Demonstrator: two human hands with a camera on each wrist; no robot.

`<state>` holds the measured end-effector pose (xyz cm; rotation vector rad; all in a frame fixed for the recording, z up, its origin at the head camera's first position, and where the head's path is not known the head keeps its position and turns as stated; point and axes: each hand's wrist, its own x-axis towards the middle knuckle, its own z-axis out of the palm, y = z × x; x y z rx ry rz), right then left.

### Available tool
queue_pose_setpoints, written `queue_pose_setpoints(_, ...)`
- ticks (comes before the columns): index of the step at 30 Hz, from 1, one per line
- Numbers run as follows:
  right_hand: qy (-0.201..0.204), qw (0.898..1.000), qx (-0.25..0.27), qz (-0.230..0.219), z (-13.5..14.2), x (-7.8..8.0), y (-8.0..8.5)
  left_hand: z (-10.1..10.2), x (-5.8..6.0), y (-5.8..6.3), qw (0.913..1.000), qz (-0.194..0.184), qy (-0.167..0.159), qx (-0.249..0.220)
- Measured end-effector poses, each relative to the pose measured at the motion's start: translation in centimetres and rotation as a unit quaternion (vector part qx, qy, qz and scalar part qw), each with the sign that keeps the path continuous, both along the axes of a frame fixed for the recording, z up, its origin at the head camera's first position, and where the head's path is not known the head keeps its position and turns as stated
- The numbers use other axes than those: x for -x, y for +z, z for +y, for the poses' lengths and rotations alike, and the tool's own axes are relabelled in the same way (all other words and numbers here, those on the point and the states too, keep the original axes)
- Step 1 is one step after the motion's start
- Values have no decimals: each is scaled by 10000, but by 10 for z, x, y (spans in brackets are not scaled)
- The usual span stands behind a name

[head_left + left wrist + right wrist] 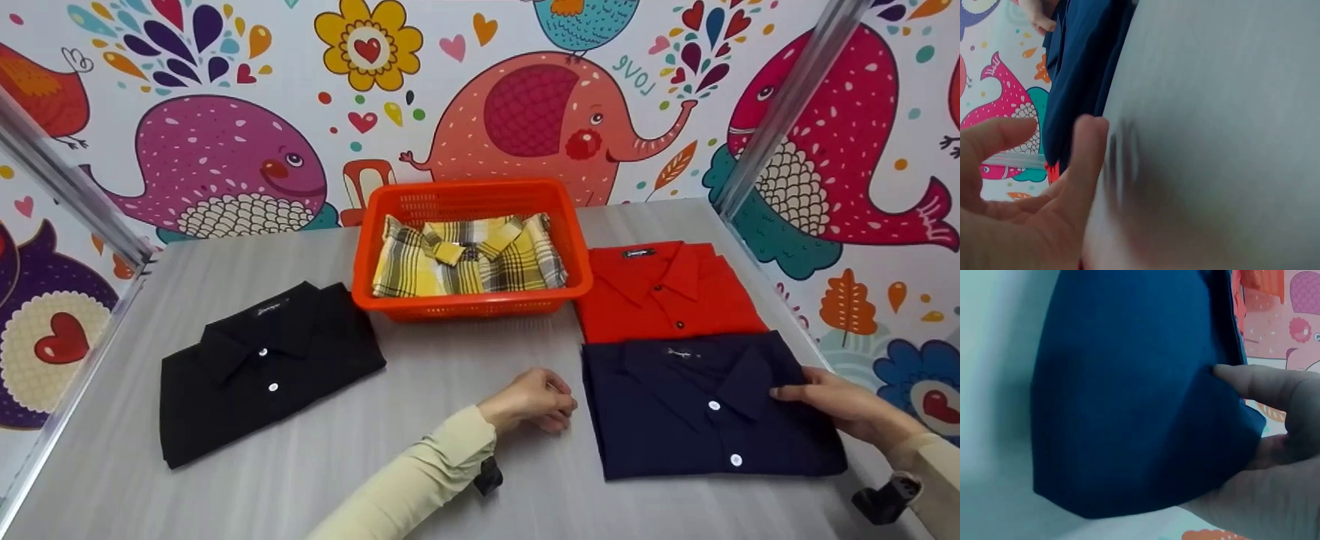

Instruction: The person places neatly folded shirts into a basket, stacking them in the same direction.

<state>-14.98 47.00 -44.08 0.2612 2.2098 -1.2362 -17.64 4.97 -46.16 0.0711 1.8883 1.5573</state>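
Observation:
A folded navy shirt [667,427] with white buttons lies at the front right of the table. My right hand [851,405] grips its right side, thumb on top and the other fingers under the cloth. In the right wrist view, the thumb [1249,379] presses on the navy fabric [1129,399], whose near edge bulges up. My left hand [534,401] is just left of the shirt, apart from it, with fingers loosely bent and holding nothing. The left wrist view shows a gap between thumb and fingers, with the navy shirt beyond them.
A folded red shirt [667,292] lies behind the navy one, which overlaps its front edge. An orange basket [472,300] at the back holds a folded yellow plaid shirt [469,274]. On the left lies a folded black shirt [277,382]. Patterned walls enclose the table [450,360].

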Motion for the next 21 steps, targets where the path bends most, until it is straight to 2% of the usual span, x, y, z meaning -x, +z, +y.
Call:
queue_pose_setpoints(4,-33,9995,305,-87,-9,-2,3,3,-1,0,9998,-30,-142,109)
queue_pose_setpoints(11,107,9985,538,-4,-26,-4,4,5,0,3,9992,-374,-122,121)
queue_pose_setpoints(15,14,9981,615,-25,-31,-4,3,7,-3,6,9986,-484,-113,175)
queue_pose_setpoints(19,-142,9978,639,-132,-36,-5,3,12,-7,8,9990,-417,33,155)
queue_pose_setpoints(21,-240,9974,652,-204,-40,-5,4,13,-9,8,9995,-184,107,250)
